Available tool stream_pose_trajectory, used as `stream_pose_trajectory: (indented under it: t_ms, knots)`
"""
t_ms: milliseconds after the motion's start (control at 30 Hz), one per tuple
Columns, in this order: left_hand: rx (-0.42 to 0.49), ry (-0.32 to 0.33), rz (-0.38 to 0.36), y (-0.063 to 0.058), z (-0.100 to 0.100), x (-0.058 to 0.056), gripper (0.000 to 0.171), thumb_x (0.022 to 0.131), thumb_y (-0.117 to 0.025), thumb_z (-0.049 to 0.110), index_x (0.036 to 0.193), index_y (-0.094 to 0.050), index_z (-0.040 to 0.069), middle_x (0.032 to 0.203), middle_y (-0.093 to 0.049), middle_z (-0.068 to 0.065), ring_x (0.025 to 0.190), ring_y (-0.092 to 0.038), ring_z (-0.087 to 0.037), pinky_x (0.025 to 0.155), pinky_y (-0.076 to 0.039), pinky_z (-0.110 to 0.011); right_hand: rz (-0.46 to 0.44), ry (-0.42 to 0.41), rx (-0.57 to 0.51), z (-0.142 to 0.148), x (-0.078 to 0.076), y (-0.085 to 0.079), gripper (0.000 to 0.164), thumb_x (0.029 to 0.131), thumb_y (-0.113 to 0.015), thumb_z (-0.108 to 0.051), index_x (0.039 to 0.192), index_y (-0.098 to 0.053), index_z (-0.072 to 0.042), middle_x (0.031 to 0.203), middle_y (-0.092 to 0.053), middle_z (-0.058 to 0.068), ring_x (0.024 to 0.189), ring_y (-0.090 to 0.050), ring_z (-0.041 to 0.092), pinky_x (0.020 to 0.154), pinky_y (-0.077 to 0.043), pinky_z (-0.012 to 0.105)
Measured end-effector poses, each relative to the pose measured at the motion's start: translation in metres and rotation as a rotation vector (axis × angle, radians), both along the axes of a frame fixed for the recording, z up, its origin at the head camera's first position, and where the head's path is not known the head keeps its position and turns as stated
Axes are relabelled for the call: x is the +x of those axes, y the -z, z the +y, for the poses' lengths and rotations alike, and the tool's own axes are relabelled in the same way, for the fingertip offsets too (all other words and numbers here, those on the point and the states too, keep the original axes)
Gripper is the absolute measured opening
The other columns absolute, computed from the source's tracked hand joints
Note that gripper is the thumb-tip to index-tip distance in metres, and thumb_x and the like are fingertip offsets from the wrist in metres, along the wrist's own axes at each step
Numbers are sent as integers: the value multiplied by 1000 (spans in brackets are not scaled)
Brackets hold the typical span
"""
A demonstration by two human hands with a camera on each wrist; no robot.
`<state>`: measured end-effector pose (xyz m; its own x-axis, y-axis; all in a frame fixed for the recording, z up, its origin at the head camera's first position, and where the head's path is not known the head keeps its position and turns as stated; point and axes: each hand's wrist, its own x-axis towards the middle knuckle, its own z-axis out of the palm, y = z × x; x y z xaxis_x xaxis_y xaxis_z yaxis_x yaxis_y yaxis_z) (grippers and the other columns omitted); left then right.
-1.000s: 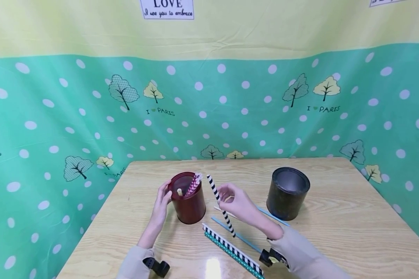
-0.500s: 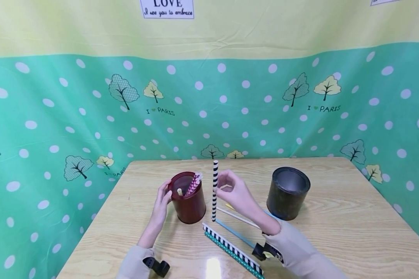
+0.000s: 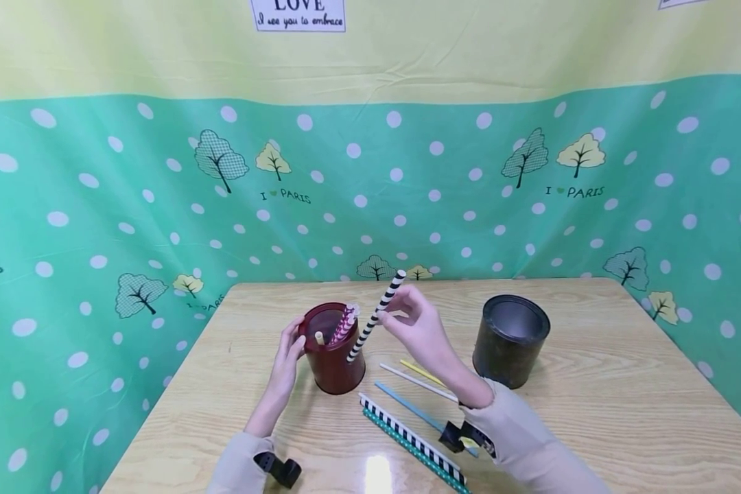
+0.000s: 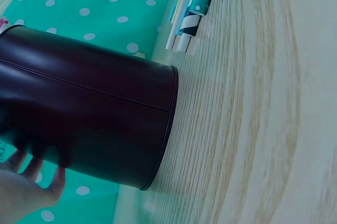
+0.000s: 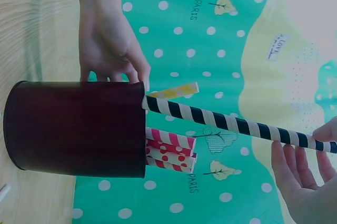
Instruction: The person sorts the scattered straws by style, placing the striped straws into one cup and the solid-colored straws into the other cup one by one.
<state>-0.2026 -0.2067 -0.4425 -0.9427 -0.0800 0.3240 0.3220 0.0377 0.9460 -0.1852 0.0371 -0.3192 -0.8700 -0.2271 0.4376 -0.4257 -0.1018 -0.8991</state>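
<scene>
My left hand (image 3: 287, 357) holds a dark red can (image 3: 336, 374) by its left side, thumb near the rim; in the left wrist view its fingertips touch the can's wall. Pink and red patterned paper straws (image 5: 171, 153) and a yellow one (image 5: 181, 91) stick out of the can. My right hand (image 3: 416, 322) pinches a black-and-white striped paper straw (image 3: 377, 315) near its upper end. This straw slants down to the left. Its lower end is at the can's rim in the right wrist view; whether it touches, I cannot tell.
On the wooden table (image 3: 222, 384) before the can lie a black-and-white striped straw (image 3: 407, 437) and a green dotted one (image 3: 401, 442). Blue (image 3: 407, 405), white (image 3: 416, 379) and yellow (image 3: 420, 372) straws lie further right. A black can (image 3: 509, 350) stands at the right.
My right hand has risen slightly, and the striped straw has swung from leaning left, through upright, to leaning right, its lower end now at the red can. The left hand stays put.
</scene>
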Motion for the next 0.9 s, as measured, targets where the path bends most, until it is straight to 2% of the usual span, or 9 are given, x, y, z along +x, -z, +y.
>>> stream_pose_trajectory:
  t_ms: [133, 300, 600, 900]
  knots:
    - [12, 3, 1, 0, 0, 0, 41, 96, -35, 15, 132, -27, -4, 127, -37, -9, 109, -40, 2, 82, -35, -20, 33, 1, -30, -2, -1, -2, 17, 78, -58, 8, 92, -49, 4, 93, -51, 13, 85, -55, 15, 75, -49, 29]
    - [24, 3, -17, -3, 0, 1, 39, 96, -32, 8, 132, -27, -4, 130, -35, -15, 108, -40, 3, 81, -35, -20, 58, 10, -37, -6, -2, -4, 18, 77, -58, 9, 93, -50, 5, 92, -53, 15, 86, -55, 15, 77, -48, 30]
    - [12, -7, -33, -21, 10, 11, 39, 95, -30, 3, 131, -24, -9, 132, -31, -22, 107, -39, 4, 81, -35, -17, 68, 8, -44, -17, -7, -2, 18, 77, -59, 9, 92, -51, 5, 94, -52, 17, 86, -55, 15, 78, -48, 30]
    - [15, -4, -33, -21, 10, 12, 39, 95, -30, 4, 132, -25, -7, 134, -29, -23, 108, -38, 5, 82, -34, -17, 77, -4, -69, -31, -12, 7, 21, 75, -61, 11, 93, -51, 6, 92, -55, 19, 83, -56, 14, 74, -49, 30]
